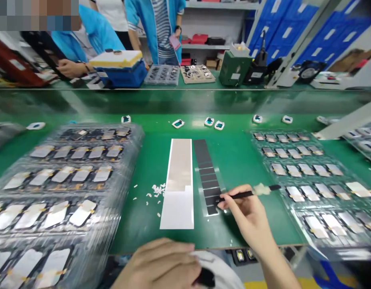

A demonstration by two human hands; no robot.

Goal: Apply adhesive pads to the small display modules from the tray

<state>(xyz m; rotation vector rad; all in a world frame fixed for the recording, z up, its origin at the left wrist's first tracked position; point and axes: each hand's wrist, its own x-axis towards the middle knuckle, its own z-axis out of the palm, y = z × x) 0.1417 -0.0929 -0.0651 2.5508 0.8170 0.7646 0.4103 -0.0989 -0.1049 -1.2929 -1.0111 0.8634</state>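
Note:
My right hand (pixel 248 210) pinches slim black tweezers (pixel 241 195), whose rear part has a lumpy pale wrap. Their tip meets the lower part of a clear strip of black rectangular stickers (pixel 209 178). At the bottom edge, my left hand (pixel 164 263) is closed, fingers curled together over a dark, glossy part (pixel 205 277) that is mostly hidden. Between the hands and the far shelf lies a long white sheet (pixel 177 208) with a beige-grey upper area. Small white scraps (pixel 158 189) are scattered along its left side.
Stacked clear trays of screen-like modules (pixel 63 174) stand on the left; another module tray (pixel 305 170) lies right. Several small white-rimmed pieces (pixel 209 121) line the back of the green table. Behind are a blue box (pixel 122 72), a green box (pixel 235 68) and people in blue jackets.

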